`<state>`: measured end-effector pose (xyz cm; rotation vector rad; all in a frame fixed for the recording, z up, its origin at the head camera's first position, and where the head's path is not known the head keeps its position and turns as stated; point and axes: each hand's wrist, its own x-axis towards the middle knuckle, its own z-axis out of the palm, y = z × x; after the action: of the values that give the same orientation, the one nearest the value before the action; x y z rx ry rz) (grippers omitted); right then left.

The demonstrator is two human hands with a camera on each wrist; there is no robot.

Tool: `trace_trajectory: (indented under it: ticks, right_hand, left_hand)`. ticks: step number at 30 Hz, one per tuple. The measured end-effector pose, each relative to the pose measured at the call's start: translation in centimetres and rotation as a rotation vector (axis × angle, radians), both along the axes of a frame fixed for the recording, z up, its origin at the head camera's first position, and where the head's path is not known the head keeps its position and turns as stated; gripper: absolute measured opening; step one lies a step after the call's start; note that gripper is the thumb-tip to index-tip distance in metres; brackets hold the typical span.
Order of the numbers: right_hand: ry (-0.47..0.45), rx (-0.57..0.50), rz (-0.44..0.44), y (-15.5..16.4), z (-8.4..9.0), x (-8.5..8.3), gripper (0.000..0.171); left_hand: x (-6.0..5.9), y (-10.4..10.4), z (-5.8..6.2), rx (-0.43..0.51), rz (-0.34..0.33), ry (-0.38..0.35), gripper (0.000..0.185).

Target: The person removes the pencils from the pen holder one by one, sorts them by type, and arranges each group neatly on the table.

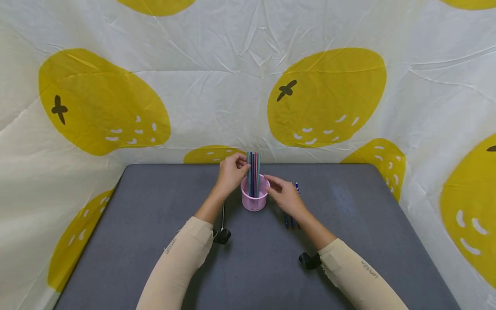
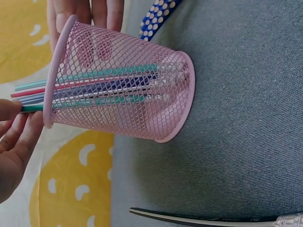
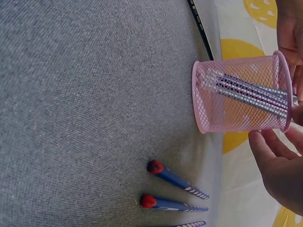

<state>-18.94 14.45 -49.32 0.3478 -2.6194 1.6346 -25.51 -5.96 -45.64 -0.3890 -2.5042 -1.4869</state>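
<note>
A pink mesh cup [image 1: 254, 199] [image 2: 128, 101] [image 3: 239, 97] stands on the grey table [image 1: 155, 241]. Several coloured pencils [image 1: 253, 170] [image 2: 102, 80] [image 3: 253, 92] stand upright in it. My left hand [image 1: 241, 167] [image 2: 14, 124] pinches the tops of these pencils above the rim. My right hand [image 1: 273, 182] [image 3: 279, 165] is at the cup's right side, its straight fingers [image 2: 90, 10] touching the rim. Blue pencils with red ends [image 1: 291, 220] [image 3: 174, 180] lie on the table under my right wrist; a dotted blue one [image 2: 158, 16] lies beside the cup.
A thin black pen [image 1: 223, 212] [image 2: 203, 219] [image 3: 200, 27] lies on the table left of the cup. A white cloth with yellow fruit prints [image 1: 325, 94] hangs close behind and around the table.
</note>
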Motion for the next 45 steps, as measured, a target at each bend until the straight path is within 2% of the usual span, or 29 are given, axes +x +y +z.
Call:
trace_trajectory:
  ticks: [8,16,24,30,33,36,39,42,45]
  right_hand:
    - [0.000,-0.043,0.056,0.3,-0.3,-0.1,0.051]
    - [-0.010,-0.040,0.058,0.2,-0.1,-0.1,0.051]
    - [-0.007,0.002,0.050,0.2,0.1,0.0,0.051]
    - [0.005,-0.004,0.051,0.2,0.1,0.0,0.051]
    - [-0.004,-0.020,0.061,0.1,0.6,0.2,0.051]
    - [-0.008,-0.017,0.074,-0.3,2.4,1.0,0.051]
    - [-0.011,-0.004,0.070,-0.3,2.3,1.0,0.051]
    - [-0.011,0.010,0.056,0.0,1.0,0.3,0.051]
    - [-0.025,0.017,0.049,0.0,0.5,0.1,0.052]
  left_hand:
    - [0.2,-0.3,0.4,0.025,0.009,0.021,0.018]
    - [0.5,-1.0,2.4,0.087,-0.012,0.069,0.018]
    - [1.9,-2.3,5.1,0.265,-0.048,0.203,0.020]
    - [2.1,-3.5,6.4,0.379,-0.073,0.278,0.020]
    - [1.8,-4.5,6.3,0.377,-0.039,0.271,0.020]
    - [1.8,-5.5,6.1,0.348,0.009,0.234,0.020]
    - [1.4,-6.7,5.4,0.316,0.059,0.183,0.022]
    - [1.0,-7.7,4.4,0.288,0.102,0.135,0.024]
    - [0.4,-8.7,2.9,0.239,0.128,0.127,0.022]
